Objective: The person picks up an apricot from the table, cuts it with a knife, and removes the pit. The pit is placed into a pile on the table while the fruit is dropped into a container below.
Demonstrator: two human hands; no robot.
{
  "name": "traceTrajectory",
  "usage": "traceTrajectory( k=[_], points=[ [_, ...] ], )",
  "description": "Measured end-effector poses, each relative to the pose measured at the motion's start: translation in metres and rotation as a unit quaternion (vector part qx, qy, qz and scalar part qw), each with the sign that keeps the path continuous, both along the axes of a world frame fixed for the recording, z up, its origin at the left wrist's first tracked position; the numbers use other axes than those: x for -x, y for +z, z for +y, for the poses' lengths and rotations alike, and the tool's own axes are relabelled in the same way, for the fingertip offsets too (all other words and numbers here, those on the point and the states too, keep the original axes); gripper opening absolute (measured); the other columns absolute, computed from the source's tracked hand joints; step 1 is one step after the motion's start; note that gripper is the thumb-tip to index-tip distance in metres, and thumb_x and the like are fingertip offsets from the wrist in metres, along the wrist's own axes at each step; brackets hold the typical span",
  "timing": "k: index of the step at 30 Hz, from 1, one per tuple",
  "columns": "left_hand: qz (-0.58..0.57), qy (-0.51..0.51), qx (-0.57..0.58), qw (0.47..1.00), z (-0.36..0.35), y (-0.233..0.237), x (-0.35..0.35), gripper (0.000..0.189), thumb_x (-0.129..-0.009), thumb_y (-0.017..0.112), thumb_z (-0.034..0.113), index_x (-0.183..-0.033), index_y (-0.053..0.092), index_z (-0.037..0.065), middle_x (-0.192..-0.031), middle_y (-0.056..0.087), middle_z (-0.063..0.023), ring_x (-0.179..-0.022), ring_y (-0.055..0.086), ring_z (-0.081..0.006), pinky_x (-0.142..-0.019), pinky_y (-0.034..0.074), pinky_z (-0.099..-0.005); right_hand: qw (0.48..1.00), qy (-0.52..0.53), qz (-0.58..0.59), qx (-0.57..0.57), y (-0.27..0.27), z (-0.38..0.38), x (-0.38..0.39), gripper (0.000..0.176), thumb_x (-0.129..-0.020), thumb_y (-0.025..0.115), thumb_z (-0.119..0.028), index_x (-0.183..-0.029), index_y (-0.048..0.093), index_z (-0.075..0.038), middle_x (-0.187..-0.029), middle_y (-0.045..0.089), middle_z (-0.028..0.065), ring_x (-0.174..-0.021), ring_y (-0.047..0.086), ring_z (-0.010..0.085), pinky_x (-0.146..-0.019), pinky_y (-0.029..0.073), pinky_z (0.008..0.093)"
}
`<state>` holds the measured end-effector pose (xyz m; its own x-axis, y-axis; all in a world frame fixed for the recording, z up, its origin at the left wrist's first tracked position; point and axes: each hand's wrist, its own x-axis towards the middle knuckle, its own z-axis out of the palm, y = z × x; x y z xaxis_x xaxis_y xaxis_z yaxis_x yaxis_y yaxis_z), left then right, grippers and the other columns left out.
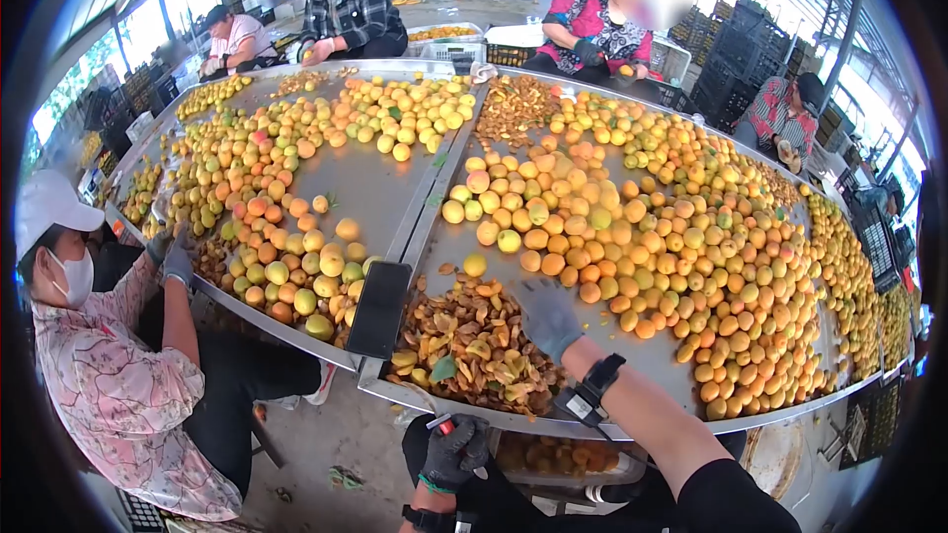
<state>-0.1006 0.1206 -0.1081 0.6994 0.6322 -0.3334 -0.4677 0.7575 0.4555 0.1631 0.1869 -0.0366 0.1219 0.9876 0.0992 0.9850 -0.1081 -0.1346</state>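
Note:
My right hand point(550, 317), in a grey glove, reaches over the metal table point(652, 363) with its fingers stretched out. It lies at the right edge of a heap of brownish split fruit pieces point(484, 341); nothing shows in its grasp. Whole orange-yellow apricots point(632, 257) spread beyond and to the right of it. Below the table's front edge, my left hand point(456, 452), in a dark glove, is closed around a small red-and-silver tool point(442, 423). Its exact kind is too small to make out.
A black phone point(379, 310) lies beside the heap, across a raised metal divider point(420, 207). At left, a co-worker in a white cap point(109, 355) sits close to the table. Several others work along the far side. A tub point(568, 459) of fruit stands underneath.

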Motion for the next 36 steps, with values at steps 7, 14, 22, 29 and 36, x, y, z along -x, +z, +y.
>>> traceTrajectory(
  k=[7, 14, 22, 29, 36],
  points=[
    [-0.033, -0.014, -0.014, 0.999, 0.004, 0.009, -0.003, 0.022, -0.085, 0.064, 0.019, -0.092, 0.061, -0.002, -0.057, 0.049, -0.0054, -0.040, 0.040, -0.0124, -0.037, 0.030, -0.0246, 0.993, 0.026, 0.101, -0.053, -0.013, 0.084, 0.002, 0.034, -0.088, 0.053, -0.018, -0.121, 0.053, -0.015, -0.113, 0.058, 0.0089, -0.095, 0.060, 0.0300, -0.078, 0.049, 0.0420],
    [0.046, -0.058, 0.002, 0.997, 0.009, 0.000, 0.006, 0.028, -0.085, 0.064, 0.020, -0.100, 0.061, -0.003, -0.059, 0.050, -0.0065, -0.040, 0.040, -0.0133, -0.040, 0.031, -0.0256, 0.991, -0.019, 0.016, 0.129, -0.029, 0.128, 0.010, 0.045, -0.084, 0.061, -0.024, -0.126, 0.050, -0.012, -0.117, 0.056, 0.0139, -0.101, 0.059, 0.0288, -0.085, 0.048, 0.0391],
    [-0.014, -0.038, 0.012, 0.999, 0.009, 0.008, 0.002, 0.023, -0.087, 0.062, 0.018, -0.091, 0.059, -0.004, -0.063, 0.054, -0.0070, -0.042, 0.042, -0.0112, -0.039, 0.031, -0.0227, 0.372, -0.015, 0.928, -0.004, 0.039, 0.022, 0.010, 0.037, -0.091, 0.052, -0.014, -0.127, 0.047, -0.006, -0.117, 0.057, 0.0110, -0.100, 0.060, 0.0232, -0.082, 0.050, 0.0346],
    [-0.003, -0.024, -0.007, 1.000, 0.008, 0.004, 0.001, 0.025, -0.086, 0.061, 0.023, -0.081, 0.056, -0.001, -0.060, 0.050, -0.0061, -0.039, 0.038, -0.0115, -0.037, 0.030, -0.0241, 0.382, -0.023, 0.924, 0.016, 0.040, -0.094, 0.014, 0.038, -0.091, 0.052, -0.011, -0.127, 0.045, -0.002, -0.113, 0.058, 0.0127, -0.098, 0.061, 0.0234, -0.079, 0.052, 0.0336],
    [-0.026, -0.027, -0.073, 0.997, 0.002, 0.019, -0.006, 0.023, -0.089, 0.055, 0.021, -0.087, 0.056, -0.002, -0.056, 0.046, -0.0053, -0.038, 0.038, -0.0128, -0.038, 0.032, -0.0260, 0.422, -0.062, 0.903, 0.045, 0.045, -0.199, 0.026, 0.043, -0.090, 0.053, -0.008, -0.130, 0.039, -0.002, -0.122, 0.052, 0.0136, -0.104, 0.060, 0.0277, -0.085, 0.052, 0.0370]
  ],
)
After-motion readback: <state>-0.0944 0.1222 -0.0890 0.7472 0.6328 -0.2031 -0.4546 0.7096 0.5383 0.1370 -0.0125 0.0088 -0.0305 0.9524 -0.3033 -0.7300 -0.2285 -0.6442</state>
